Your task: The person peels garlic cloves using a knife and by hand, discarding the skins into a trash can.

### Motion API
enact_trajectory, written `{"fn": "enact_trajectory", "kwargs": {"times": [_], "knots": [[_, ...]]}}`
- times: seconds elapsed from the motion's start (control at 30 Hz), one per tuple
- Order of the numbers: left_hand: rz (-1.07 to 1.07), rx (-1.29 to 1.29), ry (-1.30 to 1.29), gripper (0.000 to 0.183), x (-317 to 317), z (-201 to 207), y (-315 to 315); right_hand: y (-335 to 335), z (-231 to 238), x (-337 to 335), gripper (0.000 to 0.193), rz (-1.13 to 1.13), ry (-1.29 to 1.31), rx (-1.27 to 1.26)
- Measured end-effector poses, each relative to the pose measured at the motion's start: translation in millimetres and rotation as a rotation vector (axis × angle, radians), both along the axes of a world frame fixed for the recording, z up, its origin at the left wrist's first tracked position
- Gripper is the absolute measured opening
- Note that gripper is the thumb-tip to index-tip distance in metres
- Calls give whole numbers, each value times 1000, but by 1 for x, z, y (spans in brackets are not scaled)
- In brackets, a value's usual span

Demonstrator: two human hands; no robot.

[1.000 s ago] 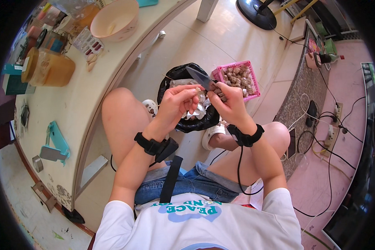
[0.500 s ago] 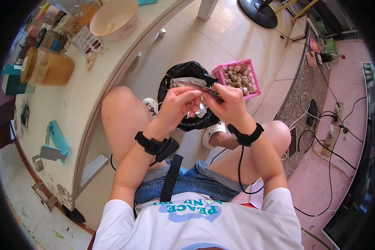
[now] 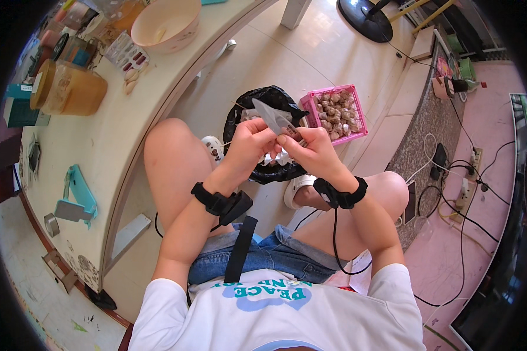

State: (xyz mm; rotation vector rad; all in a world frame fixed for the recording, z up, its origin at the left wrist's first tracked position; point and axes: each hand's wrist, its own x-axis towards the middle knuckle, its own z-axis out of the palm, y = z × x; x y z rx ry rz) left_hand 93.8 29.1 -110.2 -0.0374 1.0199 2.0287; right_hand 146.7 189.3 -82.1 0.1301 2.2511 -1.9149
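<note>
Fingers of left hand pinched a small pale piece against the knife. Right hand gripped the handle; blade ran up-left, over the black bag. Pink basket sat nearer the right hand.

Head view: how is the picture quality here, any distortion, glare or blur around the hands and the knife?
Head view: strong fisheye bend, so the table edge curves and a black rim frames the picture; bright daylight glares off the floor tiles; the left hand, right hand and knife are sharp enough, though what the fingers pinch is too small to tell.
</note>
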Motion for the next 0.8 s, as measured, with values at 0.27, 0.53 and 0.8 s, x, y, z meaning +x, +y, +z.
{"fn": "enact_trajectory", "kwargs": {"times": [0.27,0.53,0.8], "knots": [[54,-57,-51,19,0,10,4,16,-6,-5,16,-141,166,109],[32,4,-72,18,0,4,3,12,-2,-5,19,-121,299,255],[7,-67,-32,15,3,6,4,14,-6,-7,18,-155,309,192]]}}
